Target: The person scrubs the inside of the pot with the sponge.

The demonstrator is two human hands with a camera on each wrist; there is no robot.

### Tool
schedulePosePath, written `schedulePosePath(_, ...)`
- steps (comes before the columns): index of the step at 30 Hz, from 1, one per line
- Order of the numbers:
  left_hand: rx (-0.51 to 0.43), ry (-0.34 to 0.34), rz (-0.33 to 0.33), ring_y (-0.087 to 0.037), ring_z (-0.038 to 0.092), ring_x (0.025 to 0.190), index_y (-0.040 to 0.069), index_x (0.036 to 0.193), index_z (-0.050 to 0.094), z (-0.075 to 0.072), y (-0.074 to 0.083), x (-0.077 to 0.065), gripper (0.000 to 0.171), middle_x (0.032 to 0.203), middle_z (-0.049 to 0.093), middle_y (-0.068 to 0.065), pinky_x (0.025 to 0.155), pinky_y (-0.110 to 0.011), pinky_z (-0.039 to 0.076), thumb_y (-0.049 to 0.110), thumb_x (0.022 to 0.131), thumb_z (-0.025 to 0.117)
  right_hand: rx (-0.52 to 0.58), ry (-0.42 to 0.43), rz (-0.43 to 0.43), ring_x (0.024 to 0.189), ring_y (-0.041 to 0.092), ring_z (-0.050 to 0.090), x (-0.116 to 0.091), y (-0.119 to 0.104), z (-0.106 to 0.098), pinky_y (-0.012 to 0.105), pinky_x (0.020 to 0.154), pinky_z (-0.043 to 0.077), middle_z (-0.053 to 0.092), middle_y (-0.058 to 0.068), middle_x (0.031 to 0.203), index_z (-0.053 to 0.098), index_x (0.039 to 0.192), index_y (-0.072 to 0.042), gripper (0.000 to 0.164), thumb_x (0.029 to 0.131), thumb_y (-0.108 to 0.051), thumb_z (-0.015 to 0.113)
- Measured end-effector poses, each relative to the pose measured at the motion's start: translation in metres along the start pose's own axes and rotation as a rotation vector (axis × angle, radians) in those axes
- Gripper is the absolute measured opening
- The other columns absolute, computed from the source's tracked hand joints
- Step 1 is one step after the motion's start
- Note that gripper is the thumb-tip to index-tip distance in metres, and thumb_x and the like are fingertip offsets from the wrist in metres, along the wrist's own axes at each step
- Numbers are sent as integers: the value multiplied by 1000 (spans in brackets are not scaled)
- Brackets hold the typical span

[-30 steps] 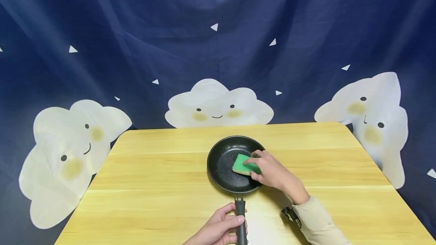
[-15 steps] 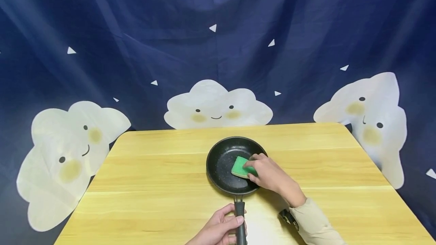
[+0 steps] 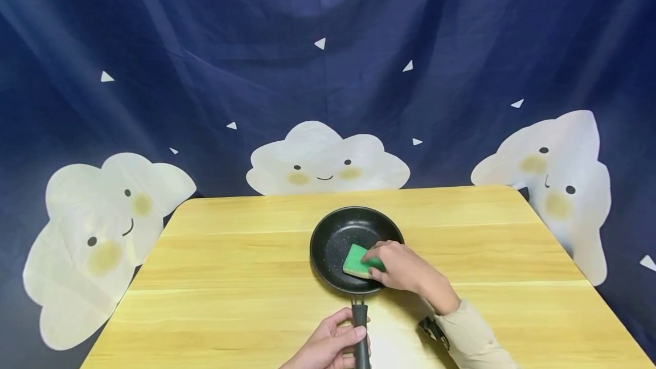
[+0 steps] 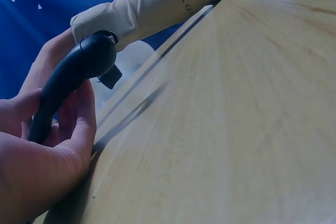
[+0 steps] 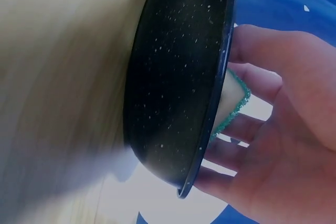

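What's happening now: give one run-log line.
left hand: grips pan handle; right hand: holds sponge inside pan; sponge: green side up

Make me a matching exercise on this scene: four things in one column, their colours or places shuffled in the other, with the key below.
Column one
1. sponge
2. black handle
3. curtain
4. table

Column two
A. yellowish wood grain, beneath the pan
B. dark blue, printed with white clouds
C. green on top, held by the right hand
D. gripped by the left hand

Right pairs: 1-C, 2-D, 3-B, 4-A
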State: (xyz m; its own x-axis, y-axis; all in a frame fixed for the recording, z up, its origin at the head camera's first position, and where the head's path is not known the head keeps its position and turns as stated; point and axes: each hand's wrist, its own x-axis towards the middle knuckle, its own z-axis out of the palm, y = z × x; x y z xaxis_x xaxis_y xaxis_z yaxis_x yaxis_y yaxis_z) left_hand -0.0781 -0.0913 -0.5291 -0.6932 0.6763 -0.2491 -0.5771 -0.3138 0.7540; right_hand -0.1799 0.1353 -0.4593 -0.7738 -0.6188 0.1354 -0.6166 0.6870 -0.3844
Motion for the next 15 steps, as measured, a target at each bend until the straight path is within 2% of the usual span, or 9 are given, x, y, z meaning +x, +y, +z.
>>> schedulePosePath(6, -2, -3, 1, -9, 67, 81, 6, 128, 53, 0, 0, 0, 28, 92, 67, 1, 76, -28, 61, 14, 102, 63, 50, -35, -31, 109, 29, 67, 2, -4, 2, 50, 96, 54, 72, 6, 114, 75, 113, -7, 22, 92, -10, 73)
schedulePosePath(15, -9, -13, 0, -9, 66, 82, 7, 128, 53, 0, 1, -1, 27, 93, 67, 1, 76, -28, 61, 13, 103, 62, 117, -64, -55, 104, 22, 67, 3, -9, 3, 46, 92, 55, 72, 3, 110, 75, 114, -9, 22, 92, -11, 71)
